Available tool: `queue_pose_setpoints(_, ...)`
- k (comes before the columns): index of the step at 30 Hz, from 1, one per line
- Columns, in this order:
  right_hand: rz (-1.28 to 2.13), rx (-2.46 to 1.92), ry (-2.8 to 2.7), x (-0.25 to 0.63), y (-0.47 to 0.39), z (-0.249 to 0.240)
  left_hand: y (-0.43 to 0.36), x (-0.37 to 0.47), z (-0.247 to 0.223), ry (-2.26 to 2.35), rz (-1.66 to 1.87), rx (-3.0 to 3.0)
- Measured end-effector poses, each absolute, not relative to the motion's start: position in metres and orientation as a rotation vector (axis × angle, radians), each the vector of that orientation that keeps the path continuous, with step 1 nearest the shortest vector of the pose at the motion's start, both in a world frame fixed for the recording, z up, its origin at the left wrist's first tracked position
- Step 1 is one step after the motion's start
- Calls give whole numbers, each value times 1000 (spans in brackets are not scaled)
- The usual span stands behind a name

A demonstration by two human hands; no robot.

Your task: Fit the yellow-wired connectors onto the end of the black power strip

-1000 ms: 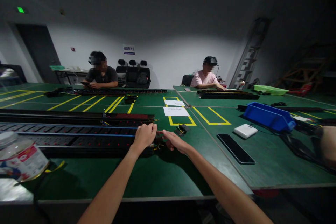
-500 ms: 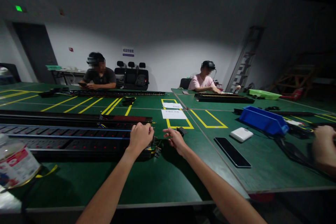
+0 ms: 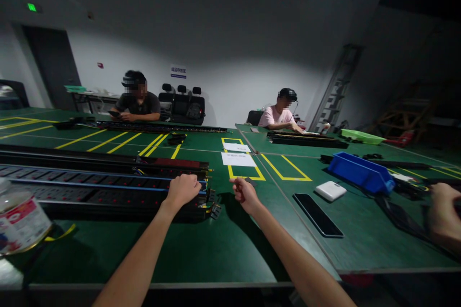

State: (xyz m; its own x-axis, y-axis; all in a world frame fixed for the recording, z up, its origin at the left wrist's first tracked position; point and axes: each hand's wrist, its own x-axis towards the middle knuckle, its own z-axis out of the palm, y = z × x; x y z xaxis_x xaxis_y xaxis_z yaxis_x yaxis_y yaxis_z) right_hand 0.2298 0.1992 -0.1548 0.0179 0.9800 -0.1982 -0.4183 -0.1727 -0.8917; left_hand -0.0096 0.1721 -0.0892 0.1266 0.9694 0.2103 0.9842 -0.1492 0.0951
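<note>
— Where are the two hands?

— The left hand [image 3: 183,188] is curled into a loose fist, knuckles up, pressing on the right-hand end of the long black power strip [image 3: 108,196] as if to steady it. Whether the fingers grip anything beneath them I cannot tell. The right hand [image 3: 245,192] hovers just right of that end, fingers pinched narrow around something small and dark (too small to name).

— And the strip itself?

— It lies along the near left of the green table [image 3: 216,249], its sockets facing up, wire ends [image 3: 212,204] sticking out at the end between the two hands. A second black rail [image 3: 108,160] runs parallel just beyond it.

— What else is about?

— Right of the hands, a dark phone [image 3: 317,207], a white power bank [image 3: 330,190] and a blue bin [image 3: 360,172]. Farther off, white paper sheets [image 3: 237,159] sit in a yellow-taped box. A plastic bottle [image 3: 21,218] stands at the near left edge. Another person's hand [image 3: 441,213] shows at the far right, and two seated people work at the far side.
</note>
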Motion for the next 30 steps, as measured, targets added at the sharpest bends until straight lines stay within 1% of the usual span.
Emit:
queue_pose_setpoints(18, 1520, -1075, -755, 229, 197, -150, 169, -9, -94, -2021, -345, -2295)
queue_pose_setpoints(30, 1523, -1068, -800, 230, 201, -157, 170, -10, -93, -2019, -353, -2294)
